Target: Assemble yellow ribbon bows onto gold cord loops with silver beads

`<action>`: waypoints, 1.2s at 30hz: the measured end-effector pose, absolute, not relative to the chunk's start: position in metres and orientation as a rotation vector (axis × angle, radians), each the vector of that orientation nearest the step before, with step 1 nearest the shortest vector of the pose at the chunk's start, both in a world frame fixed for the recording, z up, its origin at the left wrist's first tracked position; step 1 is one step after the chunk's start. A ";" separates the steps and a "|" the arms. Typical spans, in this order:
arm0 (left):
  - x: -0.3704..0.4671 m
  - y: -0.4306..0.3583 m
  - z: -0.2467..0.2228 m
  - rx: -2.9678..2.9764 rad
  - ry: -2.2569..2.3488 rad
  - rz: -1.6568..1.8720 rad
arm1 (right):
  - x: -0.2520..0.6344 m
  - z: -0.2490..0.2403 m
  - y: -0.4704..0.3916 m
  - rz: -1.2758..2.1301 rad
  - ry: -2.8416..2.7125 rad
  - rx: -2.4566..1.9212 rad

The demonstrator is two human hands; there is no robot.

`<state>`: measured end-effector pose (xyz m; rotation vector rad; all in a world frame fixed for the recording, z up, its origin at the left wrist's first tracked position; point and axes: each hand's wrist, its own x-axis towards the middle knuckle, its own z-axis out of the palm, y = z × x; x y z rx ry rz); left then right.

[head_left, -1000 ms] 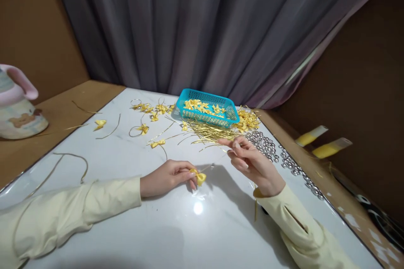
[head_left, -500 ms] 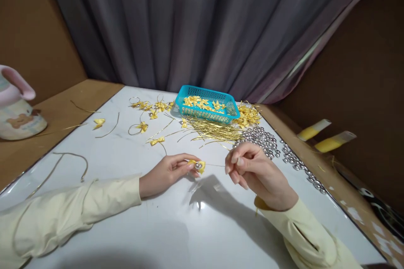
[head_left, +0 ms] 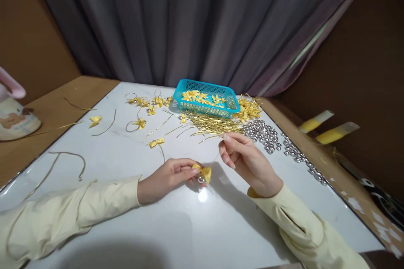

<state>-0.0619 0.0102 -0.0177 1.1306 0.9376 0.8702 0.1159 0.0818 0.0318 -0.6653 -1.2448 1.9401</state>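
Near the middle of the frame, the left hand pinches a yellow bow between thumb and fingers, just above the table. A silver bead hangs against the lower side of the bow, close to the fingertips. From the bow a thin cord, faint against the white top, slants up and right to the right hand, whose thumb and forefinger are pressed together on it, with the other fingers curled in. Both sleeves are pale yellow.

Behind the hands, in the upper middle, a blue basket carries loose yellow bows. A heap of gold-and-yellow pieces lies against its right end, and a sheaf of gold cords spreads in front of it. Right of centre, silver beads form a pile, trailing along the table edge towards the lower right.

Left of centre lie a bow with a cord tail, a bow with a round loop and, farther left, a yellow scrap. A cup with a pink handle stands at the left edge; two yellow-filled tubes sit at the right. A grey curtain fills the top.
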 end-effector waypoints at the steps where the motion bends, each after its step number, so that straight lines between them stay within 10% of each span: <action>1: -0.061 0.010 -0.018 1.114 0.926 0.865 | 0.115 0.030 0.083 1.928 -1.234 -0.684; 24: -0.061 0.009 -0.021 0.972 0.909 0.811 | 0.120 0.022 0.097 1.767 -1.141 -0.891; 36: -0.065 0.013 -0.028 0.931 0.885 0.853 | 0.139 0.024 0.072 1.388 -2.090 -0.973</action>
